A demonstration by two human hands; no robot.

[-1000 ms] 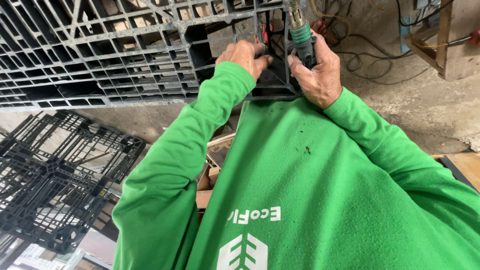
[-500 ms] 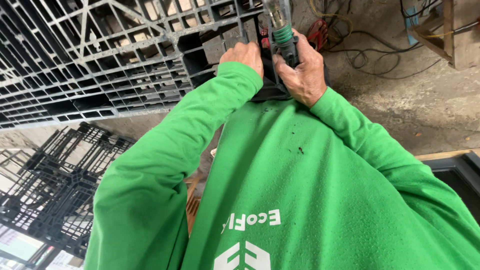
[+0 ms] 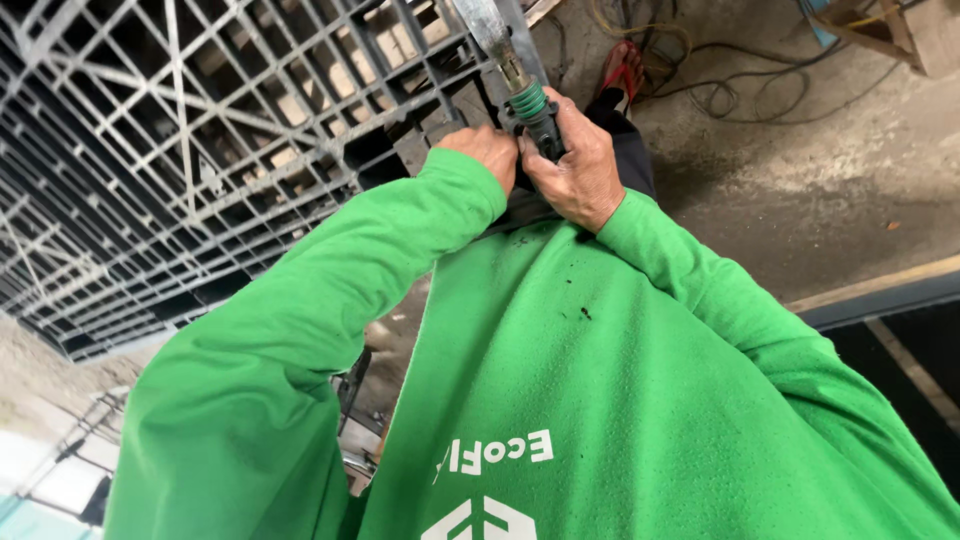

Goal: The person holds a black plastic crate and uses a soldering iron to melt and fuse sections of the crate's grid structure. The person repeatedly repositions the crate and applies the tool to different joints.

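Both hands meet at the near edge of a black plastic pallet (image 3: 230,130), a grid of open cells that fills the upper left of the view. The right hand (image 3: 575,170) is closed around the dark grip of a heat tool (image 3: 520,85), whose green collar and grey metal nozzle point up over the pallet's corner. The left hand (image 3: 485,150) is curled beside it, fingers touching the tool's grip; whether it truly clasps it I cannot tell. Green sleeves (image 3: 330,300) cover both arms. Cables (image 3: 720,80) lie on the concrete floor (image 3: 800,190) beyond.
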